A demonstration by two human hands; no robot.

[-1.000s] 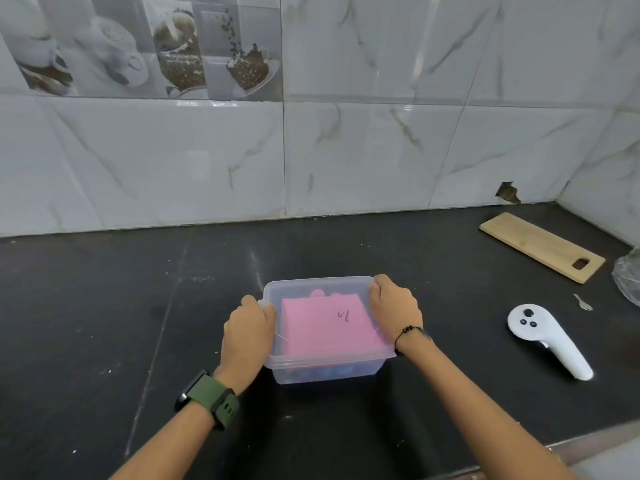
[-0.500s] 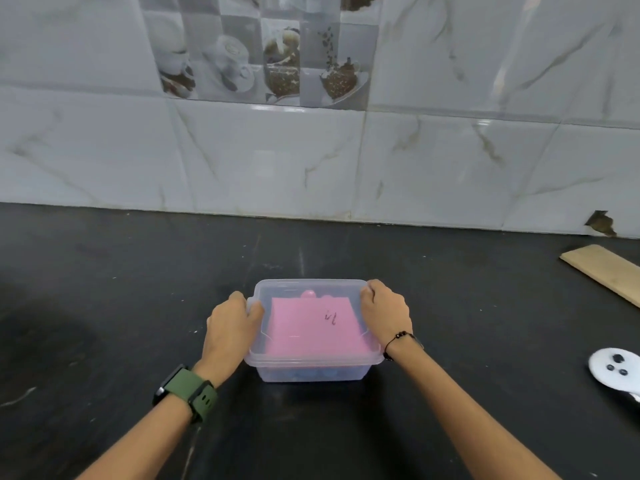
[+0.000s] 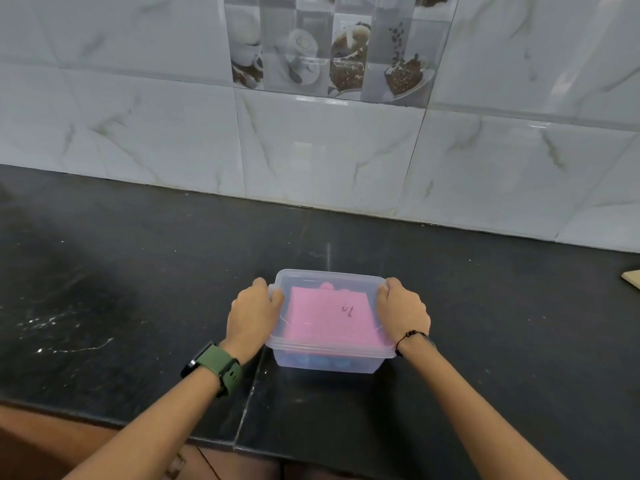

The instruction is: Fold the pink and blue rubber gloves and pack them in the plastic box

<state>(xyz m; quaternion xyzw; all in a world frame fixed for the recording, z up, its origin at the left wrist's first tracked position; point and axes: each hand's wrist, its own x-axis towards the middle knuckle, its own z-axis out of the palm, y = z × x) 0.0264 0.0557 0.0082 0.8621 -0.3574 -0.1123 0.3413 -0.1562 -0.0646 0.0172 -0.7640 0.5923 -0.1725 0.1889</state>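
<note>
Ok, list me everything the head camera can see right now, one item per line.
plastic box: one, clear, lid on, mid-counter, gripped at both ends.
pink glove: pink, folded flat, on top inside the box, dark scribble on it.
blue glove: blue, barely visible low in the box under the pink; count unclear.
wooden board: one, pale, only a corner at the right edge.
counter: black stone.
wall tiles: white marble, coffee-picture panel.
watch: one, green strap, left wrist.
bracelet: one, dark beads, right wrist.
left hand: on the box's left end.
right hand: on its right end.
</note>
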